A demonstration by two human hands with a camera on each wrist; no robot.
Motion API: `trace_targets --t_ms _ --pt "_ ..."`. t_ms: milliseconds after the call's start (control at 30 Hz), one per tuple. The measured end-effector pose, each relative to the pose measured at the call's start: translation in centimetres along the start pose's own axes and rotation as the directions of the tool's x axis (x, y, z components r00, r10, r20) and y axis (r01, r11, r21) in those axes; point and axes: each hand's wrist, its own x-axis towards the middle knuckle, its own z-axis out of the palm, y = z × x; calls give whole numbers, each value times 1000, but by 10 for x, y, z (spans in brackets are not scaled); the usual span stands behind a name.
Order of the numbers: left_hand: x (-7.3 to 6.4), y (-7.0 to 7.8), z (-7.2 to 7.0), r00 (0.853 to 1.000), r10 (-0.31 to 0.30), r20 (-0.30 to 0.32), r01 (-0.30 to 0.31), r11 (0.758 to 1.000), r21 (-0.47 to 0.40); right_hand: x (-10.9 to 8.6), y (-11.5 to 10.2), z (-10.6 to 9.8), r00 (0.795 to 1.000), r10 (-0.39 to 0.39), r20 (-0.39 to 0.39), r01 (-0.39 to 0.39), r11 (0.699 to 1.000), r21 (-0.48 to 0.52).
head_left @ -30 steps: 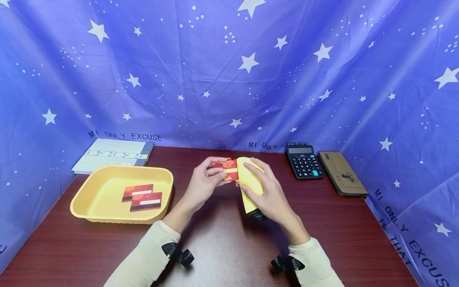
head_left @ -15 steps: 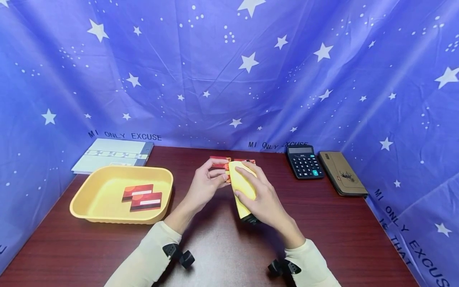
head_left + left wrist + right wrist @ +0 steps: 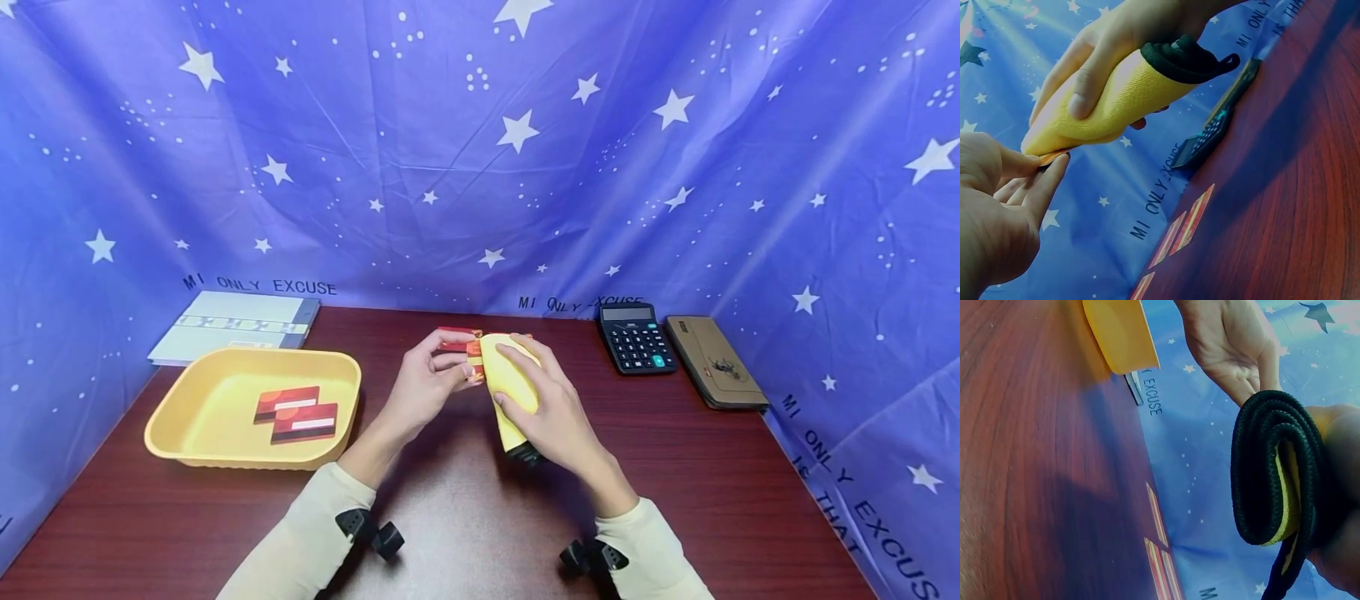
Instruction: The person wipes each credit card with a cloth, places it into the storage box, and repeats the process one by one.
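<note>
My left hand (image 3: 420, 385) pinches a red and orange card (image 3: 474, 364) by its edge between thumb and fingers, off the table. My right hand (image 3: 561, 412) grips a folded yellow cloth (image 3: 510, 383) with a black border, its fingers spread over the top. The cloth's left edge covers most of the held card; in the left wrist view only an orange sliver of it shows at the fingertips. Behind the hands, several red cards (image 3: 1192, 220) lie on the table, partly hidden in the head view.
At the left stands a yellow tray (image 3: 168, 429) with two red cards (image 3: 303, 423) overlapping inside. A pale notebook (image 3: 232, 321) lies behind it. Toward the back right are a black calculator (image 3: 637, 339) and a brown wallet-like case (image 3: 716, 362). A star-patterned curtain (image 3: 420, 150) borders the table.
The right hand has slid the yellow cloth leftward over the held card, then a touch back to the right. The left hand keeps its pinch almost in place.
</note>
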Motion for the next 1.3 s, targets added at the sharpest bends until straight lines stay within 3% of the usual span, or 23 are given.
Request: trace_targets --t_ms 300,600,767,1100,1300 --pt "-1 10 -6 1000 -3 4 2 1000 22 2 12 -12 996 68 -55 -66 997 37" --pt "2 14 -13 998 39 -50 -37 999 40 4 21 -21 987 128 -101 -122 991 58" --pt "2 16 -15 993 65 -95 -61 997 40 5 22 -24 986 134 -99 -129 990 56" --pt "2 15 -16 990 80 -113 -73 995 64 4 20 -24 986 145 -87 -140 989 56" --pt "1 15 -15 985 68 -160 -44 988 151 4 20 -25 986 148 -77 -143 988 64"
